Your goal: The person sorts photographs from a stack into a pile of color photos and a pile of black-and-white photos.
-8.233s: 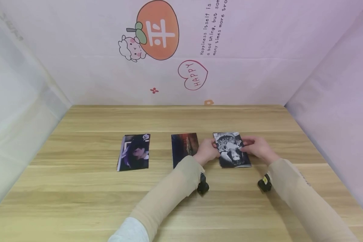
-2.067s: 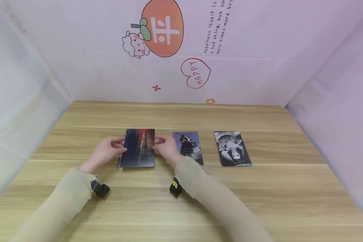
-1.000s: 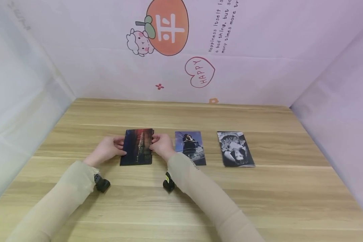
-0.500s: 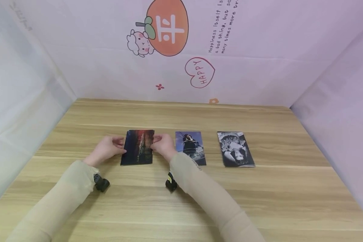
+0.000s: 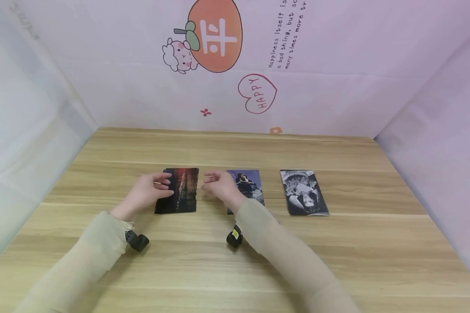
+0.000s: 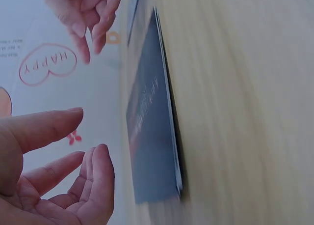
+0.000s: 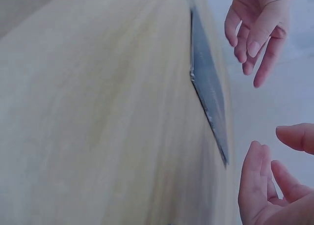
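A stack of photo cards (image 5: 186,191), its top one dark with a red-lit ship, lies flat on the left of the table. My left hand (image 5: 146,191) hovers over its left edge, thumb and fingers apart and holding nothing. Off its right edge is my right hand (image 5: 222,187), fingers loosely bent, also holding nothing. The right hand and sleeve partly cover a middle photo card (image 5: 250,182) with a figure against blue sky. In the left wrist view the stack (image 6: 154,122) shows several layered edges, with both hands raised off it.
To the right lies a stack of black-and-white photo cards (image 5: 304,193), slightly turned. The wooden table (image 5: 188,269) ends at a white printed cloth (image 5: 317,100) behind, with cloth walls at both sides. A small black camera (image 5: 137,241) sits at the left wrist.
Both hands squared the dark stack by its edges, then let go; the right hand has drawn off rightward and the left has lifted. Earlier, the ship card moved from the middle to the left stack.
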{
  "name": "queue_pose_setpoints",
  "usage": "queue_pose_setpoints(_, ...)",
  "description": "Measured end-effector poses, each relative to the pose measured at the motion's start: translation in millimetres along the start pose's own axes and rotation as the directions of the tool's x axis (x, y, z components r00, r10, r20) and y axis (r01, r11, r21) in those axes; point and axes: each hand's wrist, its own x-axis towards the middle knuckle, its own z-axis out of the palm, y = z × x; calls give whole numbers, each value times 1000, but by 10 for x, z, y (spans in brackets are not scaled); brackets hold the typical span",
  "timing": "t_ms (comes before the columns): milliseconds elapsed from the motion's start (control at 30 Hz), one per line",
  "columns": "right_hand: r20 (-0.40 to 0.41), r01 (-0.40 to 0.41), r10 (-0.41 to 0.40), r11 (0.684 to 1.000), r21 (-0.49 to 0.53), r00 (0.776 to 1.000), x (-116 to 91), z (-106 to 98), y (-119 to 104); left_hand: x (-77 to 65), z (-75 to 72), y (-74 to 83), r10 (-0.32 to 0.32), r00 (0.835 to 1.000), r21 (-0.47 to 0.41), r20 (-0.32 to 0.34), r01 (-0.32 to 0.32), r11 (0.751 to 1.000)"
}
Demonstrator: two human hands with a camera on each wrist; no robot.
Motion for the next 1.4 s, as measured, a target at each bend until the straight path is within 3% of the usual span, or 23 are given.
queue_pose_setpoints(267, 62, 34, -32, 999, -40, 998, -140, -202, -11, 12, 146, 123, 40, 999, -40, 3, -40, 998)
queue_pose_setpoints(533, 42, 75, -72, 994, -75, 997, -244, -456, 63, 59, 320, 238, -10, 999, -81, 30, 12, 997)
queue_pose_setpoints(633, 38, 73, -71, 996, -59, 997, -288, -561, 78, 83, 384, 289, 9, 999, -94, 39, -5, 996)
queue_pose_setpoints(1067, -28, -28, 27, 999, -35, 999, -388, -964, 130, 182, 657, 474, 62, 993, -167, 96, -45, 985)
queue_pose_setpoints(1400, -22, -29, 26, 989, -146, 999, -448, -1190, 171, 247, 797, 604, 75, 991, -187, 109, -54, 981)
